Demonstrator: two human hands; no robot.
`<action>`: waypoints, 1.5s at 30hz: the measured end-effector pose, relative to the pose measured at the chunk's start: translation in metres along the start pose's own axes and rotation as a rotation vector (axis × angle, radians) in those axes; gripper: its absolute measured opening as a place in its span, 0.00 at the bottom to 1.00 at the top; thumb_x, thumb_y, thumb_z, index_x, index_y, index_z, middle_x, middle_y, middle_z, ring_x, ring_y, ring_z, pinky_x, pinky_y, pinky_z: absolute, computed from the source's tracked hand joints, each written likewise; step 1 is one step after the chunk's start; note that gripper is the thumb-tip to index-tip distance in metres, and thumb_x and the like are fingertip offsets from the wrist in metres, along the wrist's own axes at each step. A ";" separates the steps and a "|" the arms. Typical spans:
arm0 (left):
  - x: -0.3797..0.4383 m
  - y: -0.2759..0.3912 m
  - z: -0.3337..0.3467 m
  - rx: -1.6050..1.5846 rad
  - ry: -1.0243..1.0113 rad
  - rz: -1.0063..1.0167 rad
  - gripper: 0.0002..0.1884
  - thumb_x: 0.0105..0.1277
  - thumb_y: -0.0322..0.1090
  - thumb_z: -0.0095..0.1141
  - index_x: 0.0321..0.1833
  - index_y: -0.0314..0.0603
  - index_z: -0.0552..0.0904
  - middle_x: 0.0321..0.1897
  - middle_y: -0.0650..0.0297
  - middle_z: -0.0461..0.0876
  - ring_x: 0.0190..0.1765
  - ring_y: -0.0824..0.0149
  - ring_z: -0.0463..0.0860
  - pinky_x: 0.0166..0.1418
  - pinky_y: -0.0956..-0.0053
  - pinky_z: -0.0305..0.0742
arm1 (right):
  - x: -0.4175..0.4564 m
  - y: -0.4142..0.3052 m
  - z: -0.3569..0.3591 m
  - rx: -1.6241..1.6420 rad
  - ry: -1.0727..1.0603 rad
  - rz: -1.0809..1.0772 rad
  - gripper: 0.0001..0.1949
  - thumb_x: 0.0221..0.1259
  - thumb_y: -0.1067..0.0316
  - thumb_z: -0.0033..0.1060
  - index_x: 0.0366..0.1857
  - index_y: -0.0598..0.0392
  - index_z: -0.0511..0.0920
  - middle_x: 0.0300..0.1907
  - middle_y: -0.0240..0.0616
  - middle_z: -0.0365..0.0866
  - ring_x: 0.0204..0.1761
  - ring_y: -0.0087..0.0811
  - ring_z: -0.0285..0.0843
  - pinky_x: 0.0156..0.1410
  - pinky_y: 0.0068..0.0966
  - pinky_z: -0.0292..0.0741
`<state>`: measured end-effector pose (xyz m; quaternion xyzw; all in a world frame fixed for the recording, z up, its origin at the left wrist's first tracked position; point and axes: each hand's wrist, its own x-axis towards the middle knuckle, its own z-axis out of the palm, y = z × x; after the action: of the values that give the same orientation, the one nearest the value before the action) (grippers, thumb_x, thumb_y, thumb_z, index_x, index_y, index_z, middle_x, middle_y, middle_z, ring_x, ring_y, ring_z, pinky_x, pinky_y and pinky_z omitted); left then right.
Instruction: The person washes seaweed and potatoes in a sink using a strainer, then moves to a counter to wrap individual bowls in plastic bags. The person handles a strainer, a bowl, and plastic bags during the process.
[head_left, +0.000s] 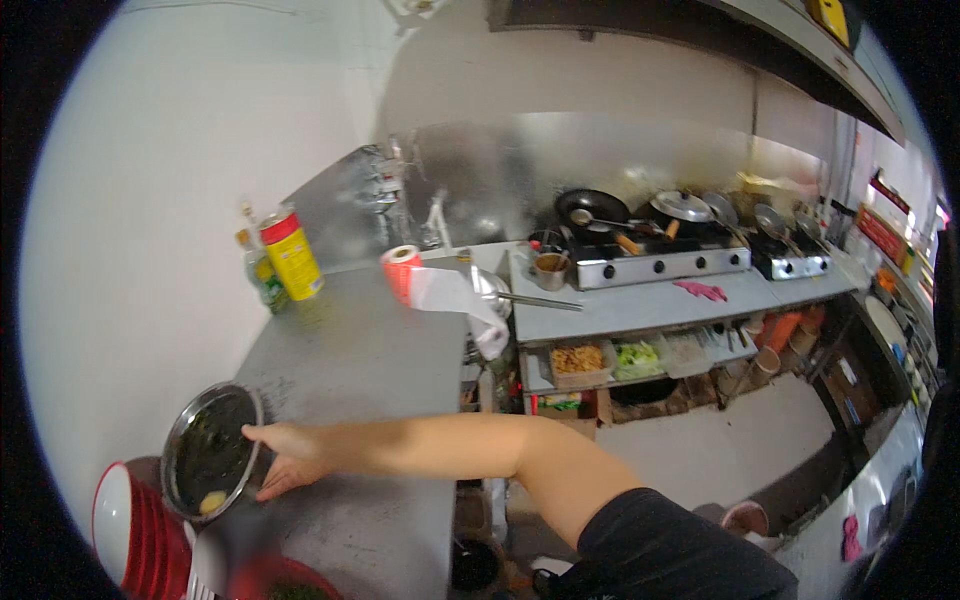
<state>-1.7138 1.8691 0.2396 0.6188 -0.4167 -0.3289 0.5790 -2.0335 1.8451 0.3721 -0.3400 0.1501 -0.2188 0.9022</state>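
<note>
My right hand (289, 457) reaches across to the left, its thumb on the near rim of a round, shiny-rimmed bowl (259, 409). The bowl is tilted over the grey worktop (360, 375). Dark green leafy matter (202, 442) and a pale yellow piece (214, 501) show inside it. Just below stands a leaning stack of red bowls with white insides (112, 510). At the bottom edge, a red bowl (311, 576) with green contents is partly cut off, beside a blurred grey shape that I cannot make out. My left hand is out of view.
A yellow can with a red lid (292, 255) and a green bottle (262, 274) stand by the wall. An orange-and-white label roll (403, 274) trails over the worktop's edge. Beyond are gas stoves (664, 266) with pans, and a shelf with food tubs (581, 364) below.
</note>
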 end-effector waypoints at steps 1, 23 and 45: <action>0.000 0.003 0.015 0.008 0.009 0.029 0.23 0.67 0.42 0.54 0.61 0.37 0.71 0.48 0.55 0.77 0.51 0.63 0.76 0.48 0.67 0.75 | -0.012 -0.001 0.000 0.000 -0.062 -0.013 0.40 0.65 0.37 0.39 0.69 0.61 0.46 0.63 0.69 0.57 0.59 0.48 0.69 0.60 0.37 0.73; -0.381 0.115 0.360 0.123 -0.937 0.347 0.11 0.64 0.27 0.54 0.49 0.38 0.79 0.40 0.59 0.82 0.42 0.66 0.82 0.45 0.72 0.77 | -0.432 0.014 -0.138 -0.909 0.784 -0.425 0.13 0.63 0.65 0.56 0.49 0.57 0.77 0.42 0.34 0.82 0.42 0.20 0.77 0.45 0.20 0.74; -0.047 0.263 0.518 1.214 -0.681 1.195 0.38 0.45 0.35 0.68 0.63 0.57 0.69 0.62 0.46 0.66 0.65 0.46 0.63 0.68 0.55 0.61 | -0.235 -0.194 -0.201 -1.220 0.863 -0.622 0.10 0.55 0.71 0.56 0.39 0.62 0.77 0.25 0.43 0.81 0.26 0.33 0.83 0.29 0.28 0.76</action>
<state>-2.2303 1.6866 0.4386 0.3681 -0.9168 0.1360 0.0742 -2.3769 1.7215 0.3873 -0.6841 0.4766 -0.4514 0.3179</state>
